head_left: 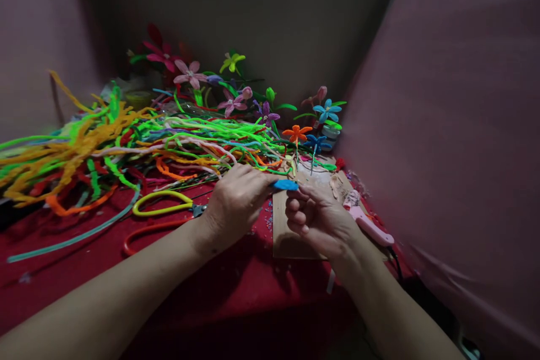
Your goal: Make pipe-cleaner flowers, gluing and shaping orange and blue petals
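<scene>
A small blue fuzzy petal, apparently made of pipe cleaner, is held level between my two hands. The thumb and fingers of my left hand pinch its left end. At its right end, the fingertips of my right hand close on it, with the other fingers curled below. Just beyond the hands stand an orange flower and a dark blue flower on thin stems. Beneath my right hand lies a brown board.
Scissors with a yellow handle and a red handle lie left of my left hand. A big heap of colourful pipe cleaners covers the back left. Several finished flowers rise behind it. A pink corded tool rests at the right on the red cloth.
</scene>
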{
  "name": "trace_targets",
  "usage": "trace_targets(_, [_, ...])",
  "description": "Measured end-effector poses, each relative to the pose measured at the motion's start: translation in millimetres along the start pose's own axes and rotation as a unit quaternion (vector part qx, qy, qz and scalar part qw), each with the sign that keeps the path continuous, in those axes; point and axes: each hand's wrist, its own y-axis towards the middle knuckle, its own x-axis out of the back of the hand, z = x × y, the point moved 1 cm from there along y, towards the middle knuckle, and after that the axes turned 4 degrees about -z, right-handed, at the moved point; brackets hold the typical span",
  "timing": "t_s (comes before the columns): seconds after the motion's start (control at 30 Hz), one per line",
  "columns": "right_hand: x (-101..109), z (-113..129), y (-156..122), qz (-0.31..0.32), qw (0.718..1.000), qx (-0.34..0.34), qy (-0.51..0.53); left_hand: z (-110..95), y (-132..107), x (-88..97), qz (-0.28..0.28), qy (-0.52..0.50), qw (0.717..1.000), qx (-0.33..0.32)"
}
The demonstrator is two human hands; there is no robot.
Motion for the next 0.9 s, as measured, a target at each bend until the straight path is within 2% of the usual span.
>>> trace_targets(0.07, [1, 0, 0, -0.008, 0.998, 0.027, -0.049, -1, 5, 6.7, 0.009, -0.096, 0.983, 0.154])
trace_targets(0.13, [3, 0, 0, -0.029, 0.989, 0.102, -0.098, -1, 10, 11.6, 0.066, -0.212, 0.925, 0.308])
trace_targets(0.17, [3, 0, -1, -0.036, 0.980, 0.151, -0.122, -1, 12, 13.2, 0.086, -0.262, 0.894, 0.352])
trace_targets(0.23, [3, -3, -1, -0.033, 0.955, 0.239, -0.173, -2, 14, 13.8, 0.105, -0.340, 0.844, 0.400])
trace_targets(0.3, [0, -7, -1, -0.017, 0.932, 0.292, -0.216, -3, 14, 12.0, 0.104, -0.386, 0.817, 0.415])
trace_targets(0.37, [-3, -10, -1, -0.018, 0.918, 0.316, -0.240, -5, 13, 9.3, 0.094, -0.398, 0.810, 0.420])
trace_targets(0.63, [-11, -9, 2, -0.060, 0.879, 0.367, -0.300, -12, 12, 6.1, 0.106, -0.338, 0.843, 0.404])
trace_targets(0.73, [-10, -8, 6, -0.074, 0.870, 0.372, -0.314, -10, 12, 6.6, 0.148, -0.335, 0.852, 0.374])
trace_targets(0.83, [-8, -6, 9, -0.078, 0.867, 0.374, -0.319, -7, 10, 5.4, 0.203, -0.334, 0.845, 0.364])
trace_targets(0.9, [-7, -5, 11, -0.070, 0.869, 0.373, -0.317, -6, 8, 4.1, 0.220, -0.327, 0.840, 0.374])
